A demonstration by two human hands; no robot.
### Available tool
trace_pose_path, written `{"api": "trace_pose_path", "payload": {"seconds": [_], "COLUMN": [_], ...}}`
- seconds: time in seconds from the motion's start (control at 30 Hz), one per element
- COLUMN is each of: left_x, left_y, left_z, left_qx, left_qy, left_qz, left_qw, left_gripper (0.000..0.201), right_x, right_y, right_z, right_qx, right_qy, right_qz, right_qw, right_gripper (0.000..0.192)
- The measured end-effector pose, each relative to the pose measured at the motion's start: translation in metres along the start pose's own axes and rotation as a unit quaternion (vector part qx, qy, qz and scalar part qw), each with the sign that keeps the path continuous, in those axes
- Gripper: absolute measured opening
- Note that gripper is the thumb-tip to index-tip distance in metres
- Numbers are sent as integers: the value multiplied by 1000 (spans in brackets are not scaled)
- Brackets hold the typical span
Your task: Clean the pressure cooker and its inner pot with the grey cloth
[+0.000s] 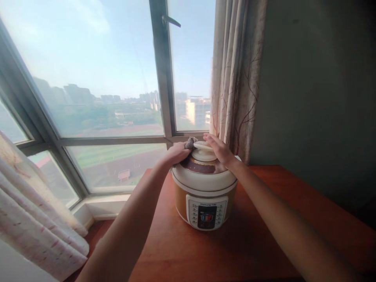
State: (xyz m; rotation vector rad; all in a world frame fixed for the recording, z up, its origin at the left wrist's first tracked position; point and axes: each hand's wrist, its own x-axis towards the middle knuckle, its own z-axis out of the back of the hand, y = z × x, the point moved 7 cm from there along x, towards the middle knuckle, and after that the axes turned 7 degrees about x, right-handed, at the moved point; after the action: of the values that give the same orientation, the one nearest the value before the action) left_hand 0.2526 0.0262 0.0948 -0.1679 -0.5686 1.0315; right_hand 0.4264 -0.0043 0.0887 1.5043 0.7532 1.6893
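Note:
An electric pressure cooker [182, 199], white and golden brown, stands upright with its lid on and its control panel [207, 216] facing me. My left hand [177, 152] is at the left side of the lid, closed on a crumpled grey cloth [190, 143] beside the knob. My right hand [219, 149] lies against the right side of the white lid knob [203, 153], its fingers stretched out and pointing away from me. The far side of the lid is hidden behind the knob and my hands.
The cooker rests on a reddish-brown wooden table [258, 243]. Behind it are a large window with a grey frame [163, 70] and a patterned curtain [235, 70]. Another curtain [35, 211] hangs at the left. A dark wall [308, 86] is at the right.

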Motion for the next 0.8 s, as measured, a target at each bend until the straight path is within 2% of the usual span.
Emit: {"api": "trace_pose_path", "payload": {"seconds": [0.1, 0.2, 0.33, 0.43, 0.53, 0.63, 0.73, 0.8], "left_x": [-26, -57, -96, -115, -123, -123, -121, -121], "left_y": [-17, -36, -68, -98, -126, -141, -142, -135], "left_z": [5, 7, 0, -12, -26, -32, -29, -25], "left_qx": [48, 103, 172, 198, 192, 171, 158, 162], "left_qy": [-34, -59, -72, -93, -102, -107, -106, -102], "left_qz": [-32, -21, 13, -13, -63, -96, -111, -117], "left_qw": [998, 993, 982, 976, 974, 975, 975, 974], "left_gripper": [40, 46, 55, 61, 66, 65, 64, 67], "right_x": [1, 1, -1, -2, -1, 0, 0, -1], "right_y": [-1, 0, -2, -5, -5, -1, 1, 1], "right_z": [2, 2, 0, -3, -4, -4, 1, 3], "right_qx": [62, 106, 136, 156, 170, 166, 162, 176], "right_qy": [-15, -19, -21, -11, 25, 75, 92, 89], "right_qz": [-23, -38, -58, -81, -101, -109, -111, -109], "right_qw": [998, 993, 989, 984, 980, 977, 976, 974], "right_gripper": [51, 52, 55, 57, 59, 68, 75, 72]}}
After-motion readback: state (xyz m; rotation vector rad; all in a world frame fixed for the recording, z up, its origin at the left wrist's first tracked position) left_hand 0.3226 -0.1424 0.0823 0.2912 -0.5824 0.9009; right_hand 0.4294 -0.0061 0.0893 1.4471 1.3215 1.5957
